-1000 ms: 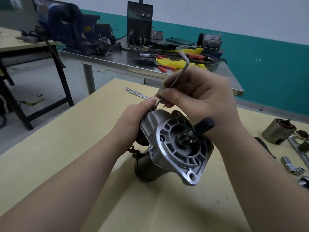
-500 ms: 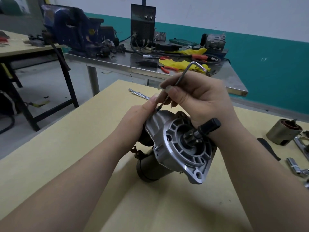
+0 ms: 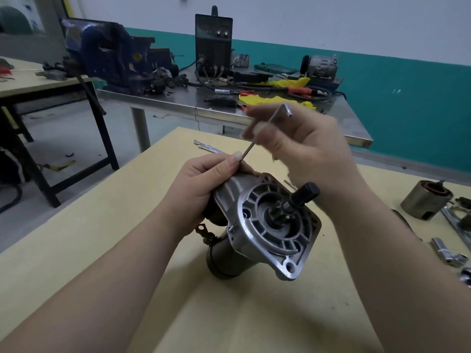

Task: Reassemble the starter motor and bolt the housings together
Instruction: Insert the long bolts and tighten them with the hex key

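Note:
The starter motor [image 3: 267, 225] stands tilted on the yellow table [image 3: 76, 250], its silver drive housing facing me and a black shaft tip sticking out at the upper right. My left hand [image 3: 201, 189] grips the housing's far left side. A thin L-shaped hex key [image 3: 265, 131] rises from the housing's top edge, its short arm pointing right. My right hand [image 3: 300, 143] holds the key's shaft between blurred fingertips, above the motor.
A brass-coloured cylindrical housing [image 3: 425, 200], a wrench [image 3: 456, 225] and sockets [image 3: 446, 253] lie at the table's right edge. Two long bolts [image 3: 211, 147] lie at the far edge. Behind stands a steel bench [image 3: 178, 105] with a blue vise [image 3: 109, 57] and a welder [image 3: 213, 44].
My right hand has risen and loosened around the hex key, whose short arm has swung from pointing left to pointing right. My left hand keeps gripping the motor.

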The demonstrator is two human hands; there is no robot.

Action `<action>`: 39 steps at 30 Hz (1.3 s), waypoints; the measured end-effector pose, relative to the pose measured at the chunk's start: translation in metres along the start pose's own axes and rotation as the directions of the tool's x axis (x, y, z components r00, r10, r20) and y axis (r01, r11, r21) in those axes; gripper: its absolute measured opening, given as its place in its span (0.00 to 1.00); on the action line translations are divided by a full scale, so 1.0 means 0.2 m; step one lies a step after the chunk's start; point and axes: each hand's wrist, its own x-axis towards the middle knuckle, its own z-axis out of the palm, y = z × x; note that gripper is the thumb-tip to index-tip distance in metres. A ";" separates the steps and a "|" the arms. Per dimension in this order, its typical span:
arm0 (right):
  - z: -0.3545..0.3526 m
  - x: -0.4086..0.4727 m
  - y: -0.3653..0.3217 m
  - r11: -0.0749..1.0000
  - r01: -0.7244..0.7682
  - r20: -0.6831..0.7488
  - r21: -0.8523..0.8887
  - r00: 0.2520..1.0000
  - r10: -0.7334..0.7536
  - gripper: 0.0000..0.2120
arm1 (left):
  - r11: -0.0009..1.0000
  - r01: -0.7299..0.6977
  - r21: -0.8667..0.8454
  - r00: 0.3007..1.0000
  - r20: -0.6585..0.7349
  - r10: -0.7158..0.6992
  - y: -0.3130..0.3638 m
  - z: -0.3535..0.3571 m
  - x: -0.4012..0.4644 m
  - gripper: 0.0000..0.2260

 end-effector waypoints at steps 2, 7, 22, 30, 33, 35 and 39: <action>-0.08 0.01 -0.03 0.991 0.054 0.072 0.119 0.995 -0.063 0.18 | 1.000 0.021 0.000 1.000 -0.007 -0.021 0.01 0.00 0.00 0.20; -0.06 0.01 -0.07 0.988 0.109 0.014 0.107 0.994 -0.111 0.11 | 0.999 0.004 0.037 1.000 0.000 -0.004 0.02 0.02 -0.01 0.21; -0.03 0.01 0.04 0.921 -0.147 0.070 0.360 0.989 0.130 0.06 | 0.996 0.008 0.094 0.991 -0.132 0.005 0.05 0.10 -0.03 0.24; 0.03 0.00 0.10 0.914 -0.101 -0.001 0.392 0.994 0.110 0.14 | 0.997 -0.004 0.073 0.993 -0.114 0.012 0.04 0.10 -0.03 0.23; 0.02 -0.01 0.09 0.921 -0.085 0.037 0.381 0.996 0.077 0.08 | 0.998 -0.001 0.071 0.993 -0.120 0.010 0.04 0.10 -0.03 0.23; 0.01 -0.01 0.08 0.933 -0.077 0.068 0.352 0.996 0.057 0.08 | 0.998 0.006 0.055 0.992 -0.129 0.001 0.04 0.10 -0.02 0.23; 0.01 0.00 0.07 0.960 -0.076 0.045 0.270 0.997 0.066 0.04 | 0.999 0.025 0.047 0.991 -0.134 -0.018 0.03 0.09 -0.02 0.22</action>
